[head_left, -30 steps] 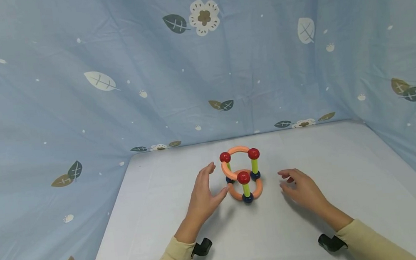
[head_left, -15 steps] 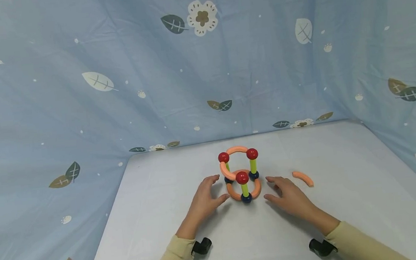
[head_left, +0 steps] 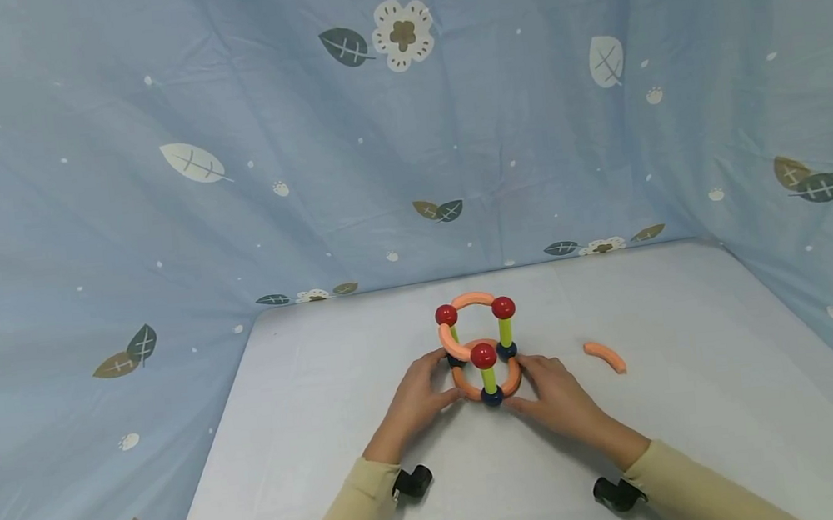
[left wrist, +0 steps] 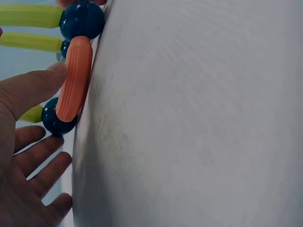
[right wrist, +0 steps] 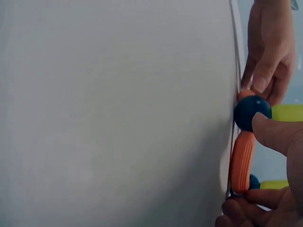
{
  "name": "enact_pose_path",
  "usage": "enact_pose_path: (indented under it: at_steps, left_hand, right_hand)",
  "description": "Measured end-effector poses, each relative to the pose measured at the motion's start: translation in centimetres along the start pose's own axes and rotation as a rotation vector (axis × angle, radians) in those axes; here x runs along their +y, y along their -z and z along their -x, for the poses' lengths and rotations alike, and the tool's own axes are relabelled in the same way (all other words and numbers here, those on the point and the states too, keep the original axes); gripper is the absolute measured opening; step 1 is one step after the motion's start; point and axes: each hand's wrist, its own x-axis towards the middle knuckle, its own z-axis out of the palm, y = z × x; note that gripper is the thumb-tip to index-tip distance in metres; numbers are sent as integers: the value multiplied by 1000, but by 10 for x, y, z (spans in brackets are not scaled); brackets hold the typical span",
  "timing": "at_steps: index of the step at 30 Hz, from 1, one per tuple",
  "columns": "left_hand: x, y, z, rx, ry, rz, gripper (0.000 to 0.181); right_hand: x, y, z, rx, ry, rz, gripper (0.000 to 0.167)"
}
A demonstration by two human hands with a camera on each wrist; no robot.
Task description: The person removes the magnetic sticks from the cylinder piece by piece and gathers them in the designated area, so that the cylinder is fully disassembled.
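Observation:
A ball-and-stick toy frame stands upright on the white table. Red balls top its yellow-green sticks, and dark blue balls form the feet. Curved orange sticks link the balls in a lower ring and a top ring that is open at the right. My left hand grips the base from the left, its thumb against a lower orange stick. From the right, my right hand holds the base, thumb on the front blue ball and fingers by another blue ball.
A loose curved orange stick lies on the white tabletop to the right of the right hand. Blue patterned cloth hangs behind and beside the table. Small black cameras sit at both wrists.
My right hand has moved left, away from the loose orange stick that it hid earlier, and onto the frame's base. The left hand has closed in on the base too. The frame stays put.

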Motion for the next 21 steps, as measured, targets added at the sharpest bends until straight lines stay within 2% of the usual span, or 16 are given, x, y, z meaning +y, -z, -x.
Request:
enact_pose_path:
  at_steps: [7, 21]
  left_hand:
    - [0, -2, -2, 20, -41, -23, 70]
    - [1, -5, -4, 52, -47, -74, 72]
  right_hand:
    - [-5, -4, -3, 26, -1, 60, 82]
    - [-6, -1, -7, -19, -60, 10, 85]
